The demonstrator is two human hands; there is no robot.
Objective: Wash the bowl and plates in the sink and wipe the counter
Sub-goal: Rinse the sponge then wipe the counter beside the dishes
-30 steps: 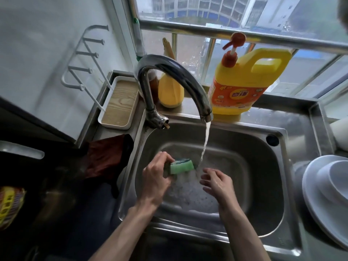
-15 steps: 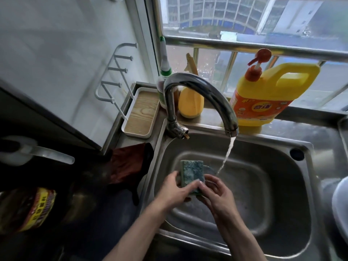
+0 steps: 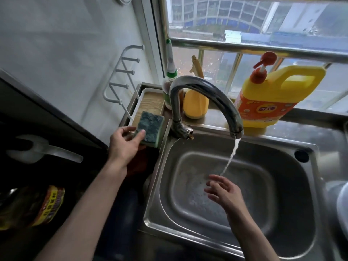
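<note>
My left hand (image 3: 125,146) pinches a green sponge (image 3: 150,129) with its dark scouring side up, over the near end of a white tray with a wooden base (image 3: 150,102) left of the tap. My right hand (image 3: 224,191) hangs with relaxed fingers inside the steel sink (image 3: 282,213), just under the thin water stream (image 3: 230,159) running from the curved tap (image 3: 207,97). The sink basin holds only water and some foam. A white plate edge (image 3: 341,204) shows at the far right.
A yellow detergent jug with a red pump (image 3: 273,97), a yellow rounded object (image 3: 195,106) and a green-capped bottle (image 3: 170,78) stand on the sill behind the tap. A dark red cloth (image 3: 139,162) lies left of the sink. A white wall rack (image 3: 120,80) hangs at left.
My left hand carried the sponge out of the sink, up and left to the tray. My right hand let go of the sponge and stayed under the stream.
</note>
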